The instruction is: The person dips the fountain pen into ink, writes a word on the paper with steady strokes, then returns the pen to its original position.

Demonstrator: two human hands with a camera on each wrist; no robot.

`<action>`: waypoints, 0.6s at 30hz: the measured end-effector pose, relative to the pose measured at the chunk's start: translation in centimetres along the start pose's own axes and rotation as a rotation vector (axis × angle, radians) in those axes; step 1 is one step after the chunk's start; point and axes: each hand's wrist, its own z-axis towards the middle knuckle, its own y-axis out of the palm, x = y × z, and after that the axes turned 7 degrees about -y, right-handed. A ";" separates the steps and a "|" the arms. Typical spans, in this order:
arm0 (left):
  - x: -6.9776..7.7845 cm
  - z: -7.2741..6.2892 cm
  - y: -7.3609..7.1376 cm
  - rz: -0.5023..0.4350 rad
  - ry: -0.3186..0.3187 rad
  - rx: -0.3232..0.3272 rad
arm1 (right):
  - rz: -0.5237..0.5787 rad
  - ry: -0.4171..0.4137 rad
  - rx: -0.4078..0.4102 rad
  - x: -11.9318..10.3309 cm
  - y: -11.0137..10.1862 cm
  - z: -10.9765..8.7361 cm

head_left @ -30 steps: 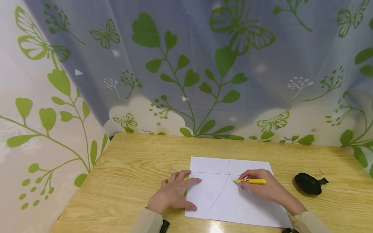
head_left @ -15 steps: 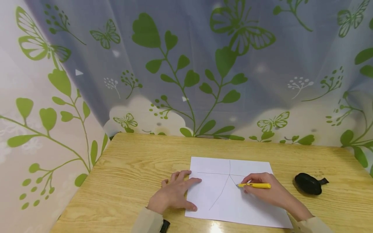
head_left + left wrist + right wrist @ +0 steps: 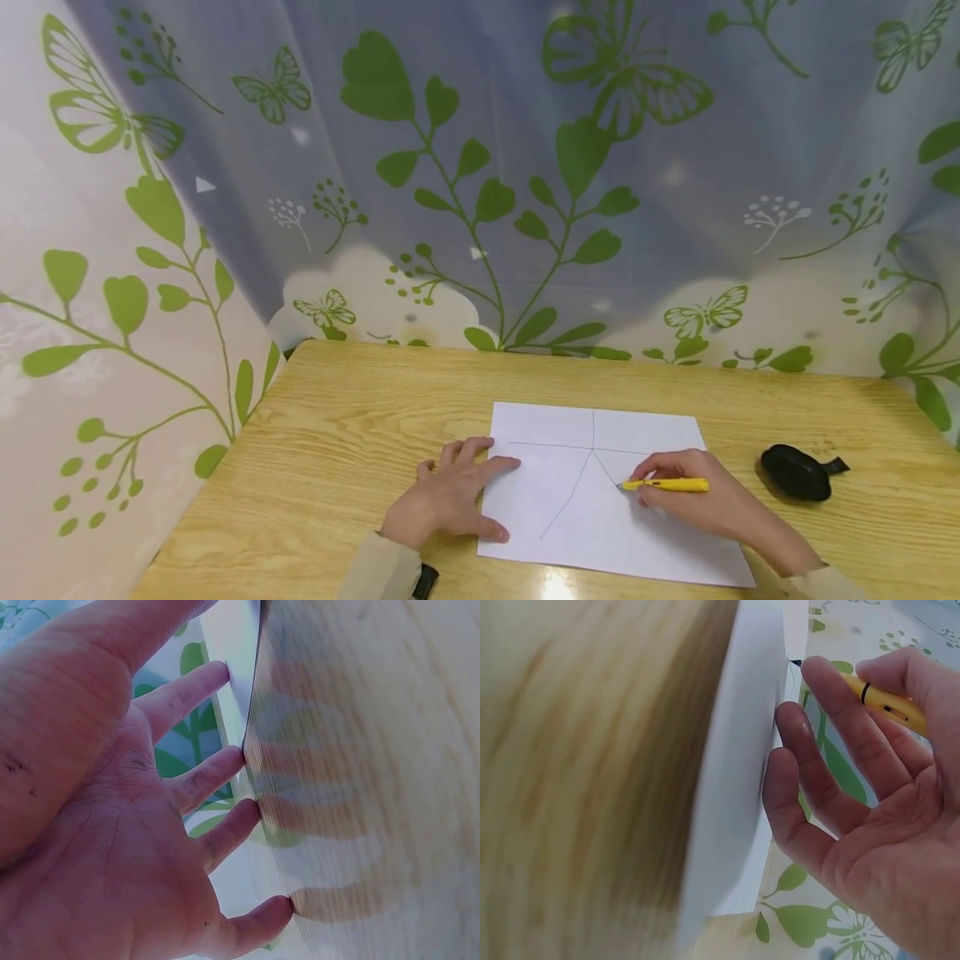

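A white sheet of paper [image 3: 540, 500] lies on the wooden table, with thin dark lines that branch from one point in its upper middle. My right hand [image 3: 693, 492] pinches a yellow pen [image 3: 678, 484], its dark tip on the paper at the lower end of a slanting line. In the right wrist view the pen [image 3: 892, 707] sits between thumb and index finger, the other fingers loosely bent by the sheet. My left hand [image 3: 450, 496] rests spread over the sheet's left edge. The left wrist view shows that hand [image 3: 142, 802] with fingertips on paper and wood.
The wooden table [image 3: 360, 400] reaches back to a curtain [image 3: 450, 167] printed with green leaves and butterflies. Right of the paper sits a small black dish-like object [image 3: 795, 472] with a short tab. A black band [image 3: 424, 582] shows at my left sleeve.
My right hand has moved right and slightly toward me with the pen, and the slanting line behind its tip has grown longer. The left hand has stayed in place.
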 end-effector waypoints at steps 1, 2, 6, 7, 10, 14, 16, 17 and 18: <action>0.0 0.0 0.0 -0.001 0.000 -0.001 | 0.006 -0.004 -0.005 0.0 0.0 -0.1; 0.0 0.0 0.0 -0.001 0.000 -0.002 | 0.011 -0.010 -0.010 0.1 -0.1 -0.2; 0.1 0.0 -0.1 0.000 -0.002 -0.003 | 0.021 -0.024 -0.026 0.2 -0.3 -0.5; 0.1 0.0 -0.1 0.000 -0.004 -0.003 | 0.019 -0.024 -0.028 0.2 -0.3 -0.6; 0.1 0.1 -0.1 0.004 -0.012 -0.004 | 0.017 -0.030 -0.034 0.2 -0.5 -0.8; 0.1 0.1 -0.1 0.008 -0.016 -0.003 | 0.020 -0.043 -0.047 0.3 -0.6 -1.1; 0.1 0.1 -0.1 0.007 -0.016 -0.004 | 0.023 -0.039 -0.057 0.4 -0.6 -1.2; 0.1 0.1 -0.1 0.006 -0.016 -0.004 | 0.022 -0.035 -0.062 0.4 -0.6 -1.3; 0.1 0.1 -0.1 0.006 -0.018 -0.005 | 0.021 -0.031 -0.068 0.4 -0.6 -1.3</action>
